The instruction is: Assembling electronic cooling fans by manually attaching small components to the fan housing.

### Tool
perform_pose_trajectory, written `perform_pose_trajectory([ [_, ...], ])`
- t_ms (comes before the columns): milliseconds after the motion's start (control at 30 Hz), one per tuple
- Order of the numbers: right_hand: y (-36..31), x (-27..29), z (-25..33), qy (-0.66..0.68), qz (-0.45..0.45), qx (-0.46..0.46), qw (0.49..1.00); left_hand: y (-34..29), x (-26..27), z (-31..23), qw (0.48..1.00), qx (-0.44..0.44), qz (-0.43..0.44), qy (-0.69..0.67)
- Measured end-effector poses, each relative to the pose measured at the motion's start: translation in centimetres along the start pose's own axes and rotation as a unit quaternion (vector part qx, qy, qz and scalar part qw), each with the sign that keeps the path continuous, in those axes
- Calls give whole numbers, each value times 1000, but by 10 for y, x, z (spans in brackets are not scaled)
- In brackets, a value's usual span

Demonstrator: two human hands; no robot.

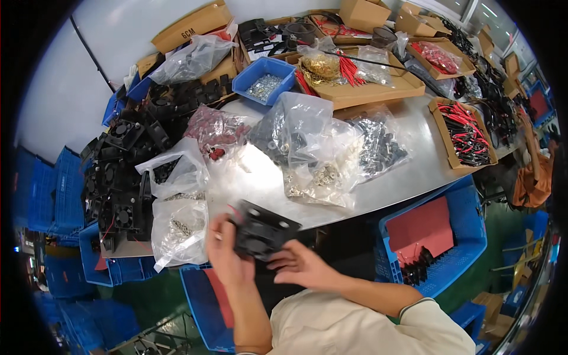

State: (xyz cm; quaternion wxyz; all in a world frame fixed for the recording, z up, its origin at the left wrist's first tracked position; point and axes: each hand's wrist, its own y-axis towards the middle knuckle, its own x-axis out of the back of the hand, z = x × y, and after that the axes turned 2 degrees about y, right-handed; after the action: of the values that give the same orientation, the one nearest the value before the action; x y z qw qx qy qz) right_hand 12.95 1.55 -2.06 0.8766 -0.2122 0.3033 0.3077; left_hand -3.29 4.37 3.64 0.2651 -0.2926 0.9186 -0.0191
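Above my lap, at the table's front edge, is a black cooling fan [258, 239] on a flat plate with bright round holes. My left hand [229, 251] grips the fan by its left side, fingers wrapped round the edge. A short red wire shows near those fingers. The fingers of my right hand [303, 265] are curled against the fan's lower right corner. Beyond the fan, clear bags of small metal parts [322, 177] lie on the metal table [254, 168]. Left of my left hand is another bag of small hardware [180, 228].
Black fans [121, 177] are piled on the table's left. Farther back stand a blue bin [264, 80] of small parts and a cardboard tray [378, 89]. Red and black leads fill a carton [464, 135]. Blue crates [435, 236] flank me below. Another person [531, 171] is far right.
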Motion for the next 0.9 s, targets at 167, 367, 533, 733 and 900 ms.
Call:
perform_pose_trajectory([
  [167, 22, -36, -52, 41, 208, -86, 973, 51, -50, -68, 983, -147, 78, -71],
  [367, 9, -41, -92, 174, 167, -319, 917, 104, -73, -102, 966, -208, 116, -106],
  [533, -6, -44, -125, 381, 266, -438, 769, 106, -86, -108, 972, -184, 106, -104],
  [733, -9, -42, -69, 103, 263, -492, 824, 100, -66, -95, 976, -191, 99, -42],
  [900, -20, 19, -17, -176, 234, -286, 912, 76, -29, -60, 992, -94, 65, 54],
])
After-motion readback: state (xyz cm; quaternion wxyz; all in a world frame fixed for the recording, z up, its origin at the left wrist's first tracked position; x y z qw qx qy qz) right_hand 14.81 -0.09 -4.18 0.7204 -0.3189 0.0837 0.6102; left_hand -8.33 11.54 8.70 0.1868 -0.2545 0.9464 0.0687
